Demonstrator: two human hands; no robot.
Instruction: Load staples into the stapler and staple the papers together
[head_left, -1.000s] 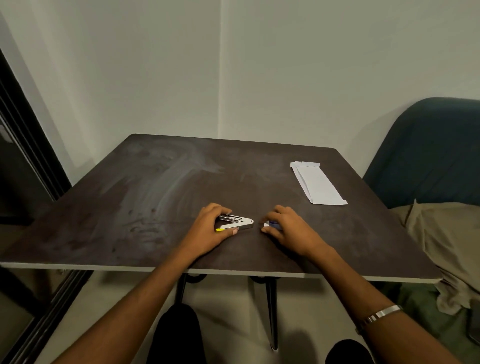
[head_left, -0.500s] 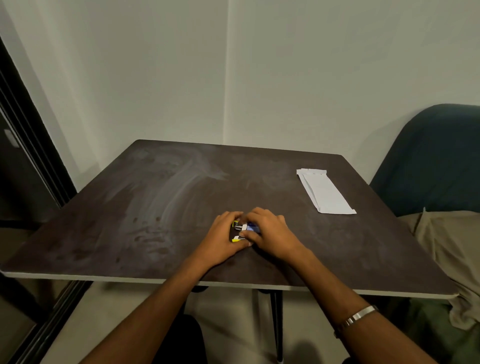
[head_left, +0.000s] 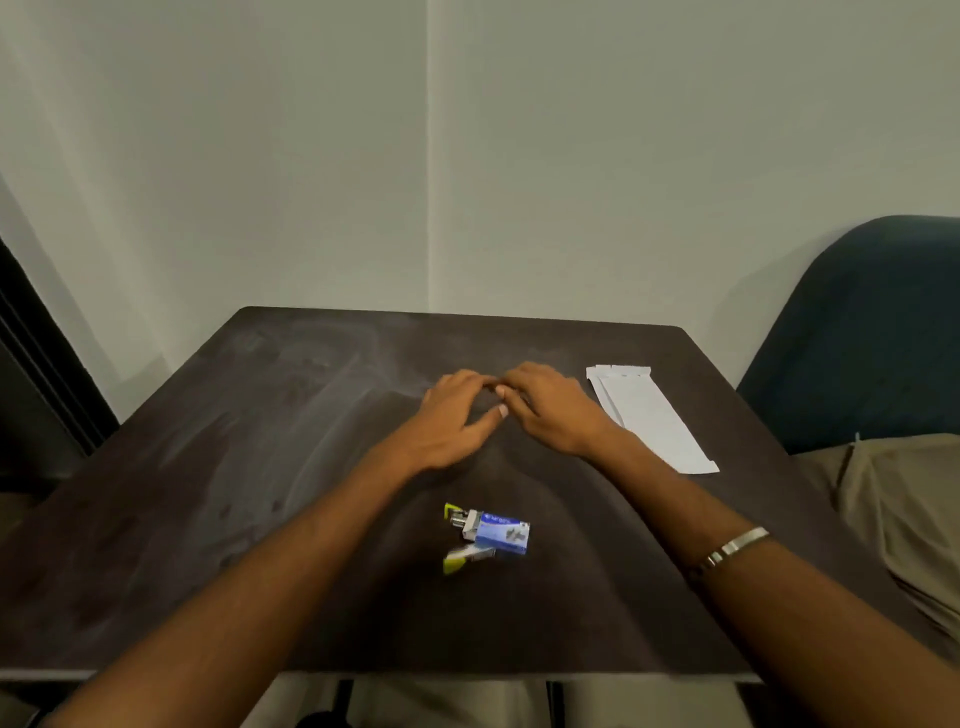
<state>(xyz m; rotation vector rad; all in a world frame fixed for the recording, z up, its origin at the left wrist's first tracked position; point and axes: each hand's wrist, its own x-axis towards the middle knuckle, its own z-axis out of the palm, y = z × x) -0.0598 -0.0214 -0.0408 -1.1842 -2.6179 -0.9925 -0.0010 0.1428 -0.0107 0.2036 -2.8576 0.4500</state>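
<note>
The stapler, silver with yellow ends, lies opened near the front of the dark table. A small blue staple box rests between its two arms. Farther back, above the table's middle, my left hand and my right hand meet at the fingertips. Whatever is pinched between them is too small and blurred to make out. A folded stack of white papers lies flat just to the right of my right hand.
A dark blue chair stands close to the table's right edge with beige cloth on its seat. A dark door frame runs along the left. The wall corner is right behind the table.
Both hands have left the stapler and the box near the front edge and have moved forward to the table's middle, fingertips together. The box now lies against the opened stapler.
</note>
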